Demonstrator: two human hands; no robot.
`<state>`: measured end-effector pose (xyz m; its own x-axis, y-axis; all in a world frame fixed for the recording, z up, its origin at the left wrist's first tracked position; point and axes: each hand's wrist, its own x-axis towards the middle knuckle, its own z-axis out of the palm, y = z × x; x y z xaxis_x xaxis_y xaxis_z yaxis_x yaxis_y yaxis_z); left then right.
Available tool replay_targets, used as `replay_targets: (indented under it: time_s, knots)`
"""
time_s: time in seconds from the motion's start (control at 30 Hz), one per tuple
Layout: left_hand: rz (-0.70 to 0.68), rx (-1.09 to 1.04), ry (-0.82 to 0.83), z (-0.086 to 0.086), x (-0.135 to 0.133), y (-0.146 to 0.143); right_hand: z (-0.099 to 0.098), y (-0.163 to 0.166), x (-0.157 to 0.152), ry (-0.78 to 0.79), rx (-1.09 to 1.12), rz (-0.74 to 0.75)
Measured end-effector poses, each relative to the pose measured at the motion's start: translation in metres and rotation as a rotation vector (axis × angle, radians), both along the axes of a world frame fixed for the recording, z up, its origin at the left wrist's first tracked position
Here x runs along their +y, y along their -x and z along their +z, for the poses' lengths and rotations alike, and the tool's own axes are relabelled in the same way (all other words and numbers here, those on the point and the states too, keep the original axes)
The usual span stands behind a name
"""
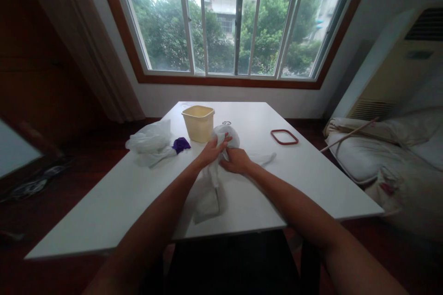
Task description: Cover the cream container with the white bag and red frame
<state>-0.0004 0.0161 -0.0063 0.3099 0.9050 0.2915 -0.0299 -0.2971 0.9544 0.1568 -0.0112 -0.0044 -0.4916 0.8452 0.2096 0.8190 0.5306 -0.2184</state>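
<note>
Over the middle of the white table, my left hand (212, 151) and my right hand (237, 161) are close together on a thin white plastic bag (232, 134). The bag bunches up above my fingers, and a loose part trails down toward the front edge. My left fingers reach across the bag, with thumb and fingers closing on it. My right hand is curled round the gathered plastic, its fingertips partly hidden. Just behind my left hand stands a cream plastic bin (199, 125), upright with its top open.
Left of the bin lie a crumpled white plastic bag (152, 136) and a purple bundle (181, 144). A reddish-brown square frame (284, 143) lies flat at the right of the table (297, 184). A small dark loop (226, 122) is behind the bag.
</note>
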Motion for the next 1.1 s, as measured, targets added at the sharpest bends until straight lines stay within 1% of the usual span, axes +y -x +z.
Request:
replay_targets:
  time_s: [0.07,0.13,0.23,0.3,0.43,0.5,0.57,0.63,0.73,0.83,1.0,1.1]
  knots:
    - [-0.008,0.181,-0.103,-0.004,0.0,0.004,0.001,-0.01,0.005,0.015,0.161,0.109]
    - [-0.058,0.354,-0.193,-0.005,-0.001,0.007,0.002,-0.021,0.01,0.055,0.301,0.233]
    - [-0.107,0.548,-0.284,-0.001,-0.004,0.006,0.007,-0.036,0.012,0.107,0.409,0.364]
    - [-0.095,0.686,-0.316,0.002,-0.007,0.004,0.013,-0.044,0.01,0.086,0.443,0.399]
    - [0.024,1.075,-0.395,0.005,-0.011,0.0,0.025,-0.048,0.001,-0.085,0.476,0.399]
    - [0.092,1.218,-0.451,0.005,-0.012,-0.002,0.029,-0.045,-0.005,-0.152,0.437,0.396]
    - [0.109,1.312,-0.512,0.006,-0.014,-0.004,0.031,-0.041,-0.009,-0.178,0.347,0.398]
    - [0.115,1.362,-0.561,0.009,-0.015,-0.004,0.031,-0.039,-0.01,-0.175,0.228,0.357]
    - [0.167,1.335,-0.62,0.017,-0.016,0.0,0.027,-0.042,-0.003,-0.152,0.076,0.181]
    - [0.239,1.286,-0.64,0.02,-0.015,0.002,0.015,-0.046,0.014,-0.128,0.005,0.043]
    - [0.28,1.328,-0.529,0.008,-0.013,-0.002,-0.009,-0.042,0.035,-0.105,-0.012,-0.052]
    - [0.282,1.332,-0.477,0.003,-0.011,-0.003,-0.012,-0.041,0.035,-0.101,0.025,-0.019]
